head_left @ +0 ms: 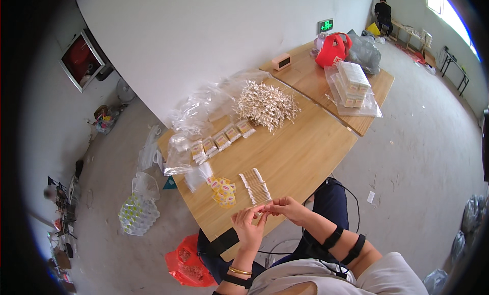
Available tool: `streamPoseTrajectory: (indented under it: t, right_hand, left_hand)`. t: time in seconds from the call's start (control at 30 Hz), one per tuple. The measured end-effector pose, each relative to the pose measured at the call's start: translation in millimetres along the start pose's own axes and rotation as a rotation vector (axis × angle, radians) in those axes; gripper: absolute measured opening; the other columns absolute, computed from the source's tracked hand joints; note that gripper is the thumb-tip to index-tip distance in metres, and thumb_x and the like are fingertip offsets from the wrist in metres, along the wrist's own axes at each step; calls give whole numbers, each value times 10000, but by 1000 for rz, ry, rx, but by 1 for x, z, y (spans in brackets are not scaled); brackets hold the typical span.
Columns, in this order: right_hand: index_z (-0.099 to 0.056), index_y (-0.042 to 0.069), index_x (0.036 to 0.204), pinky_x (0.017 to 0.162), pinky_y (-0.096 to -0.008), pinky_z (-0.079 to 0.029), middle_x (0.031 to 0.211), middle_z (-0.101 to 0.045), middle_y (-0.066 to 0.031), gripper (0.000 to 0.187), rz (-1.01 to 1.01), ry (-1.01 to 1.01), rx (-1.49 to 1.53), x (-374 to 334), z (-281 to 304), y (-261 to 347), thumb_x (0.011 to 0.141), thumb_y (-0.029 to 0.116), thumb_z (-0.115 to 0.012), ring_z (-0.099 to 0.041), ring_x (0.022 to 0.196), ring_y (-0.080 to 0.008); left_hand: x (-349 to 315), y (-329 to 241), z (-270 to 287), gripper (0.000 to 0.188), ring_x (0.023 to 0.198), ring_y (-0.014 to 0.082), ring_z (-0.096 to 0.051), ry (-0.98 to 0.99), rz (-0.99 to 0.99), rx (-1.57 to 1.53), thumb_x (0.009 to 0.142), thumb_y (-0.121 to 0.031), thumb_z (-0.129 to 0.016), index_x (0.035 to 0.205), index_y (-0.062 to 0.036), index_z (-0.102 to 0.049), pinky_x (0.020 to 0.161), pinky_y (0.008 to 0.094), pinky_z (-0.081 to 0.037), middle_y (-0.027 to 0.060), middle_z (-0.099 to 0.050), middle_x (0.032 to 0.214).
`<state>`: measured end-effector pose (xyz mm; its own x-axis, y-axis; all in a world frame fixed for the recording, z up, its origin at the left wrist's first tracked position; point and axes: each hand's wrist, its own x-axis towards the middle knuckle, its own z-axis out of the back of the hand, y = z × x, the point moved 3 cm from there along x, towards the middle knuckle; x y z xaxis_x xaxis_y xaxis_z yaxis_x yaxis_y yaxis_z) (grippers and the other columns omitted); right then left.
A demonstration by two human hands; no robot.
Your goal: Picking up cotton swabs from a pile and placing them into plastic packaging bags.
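At the table's front edge my left hand (248, 228) and my right hand (288, 210) meet, with their fingertips pinched together. Something small and pale seems to be between them, mostly hidden by the fingers. Just beyond lies a neat row of cotton swabs (255, 186), side by side on the wood. To its left are scattered yellow and white paper labels (222, 192), next to a stack of clear plastic bags (199, 176). Farther back sits a big loose heap of cotton swabs (267, 104). Several filled small packs (222, 141) stand in a line left of the heap.
Crumpled clear plastic sheeting (204, 106) runs along the wall. On the second table (374, 86) are wrapped white packs (353, 83), a red bag (333, 49), a grey plastic bag (364, 53) and a pink clock (281, 62). A red bag (189, 262) is below the table. Someone (383, 14) sits far off.
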<state>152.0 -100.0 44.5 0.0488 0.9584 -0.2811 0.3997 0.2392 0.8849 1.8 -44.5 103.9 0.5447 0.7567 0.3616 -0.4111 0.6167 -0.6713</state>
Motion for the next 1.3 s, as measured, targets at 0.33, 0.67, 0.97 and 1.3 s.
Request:
streamPoseTrajectory:
  t: [0.33, 0.67, 0.97, 1.3]
  right_hand:
    - [-740, 59, 1159, 721, -221, -431, 863, -629, 42, 309, -47, 34, 90, -10, -28, 17, 1032, 288, -576, -539, 787, -59]
    - [-733, 69, 1111, 729, -224, -479, 839, -631, 35, 254, 11, -194, 21, -11, 19, 4, 1025, 239, -564, -569, 783, -62]
    - [-683, 35, 1050, 660, -235, -452, 794, -606, 6, 192, 34, -319, 105, -17, 67, 6, 998, 199, -598, -558, 717, -91]
    - [-681, 25, 1058, 667, -237, -454, 810, -615, -5, 210, 58, -345, 29, -22, 61, 12, 1009, 202, -580, -551, 716, -94]
  left_hand:
    - [0, -10, 41, 77, 669, 176, -565, -203, -129, 64, 854, -168, -751, 850, -123, -687, 784, 364, -385, -6, -652, 819]
    - [-94, 91, 120, 348, 593, 296, -537, -306, 316, 136, 1007, -227, -527, 706, -56, -557, 689, 454, -394, 101, -568, 634]
    - [-236, 174, 250, 480, 598, 197, -655, -421, 880, 300, 978, -432, -601, 695, -65, -730, 651, 416, -496, 73, -665, 606]
    - [-237, 277, 315, 413, 1220, 318, -573, -275, 1366, 486, 857, -405, -725, 1201, -182, -671, 1031, 560, -392, 39, -646, 1254]
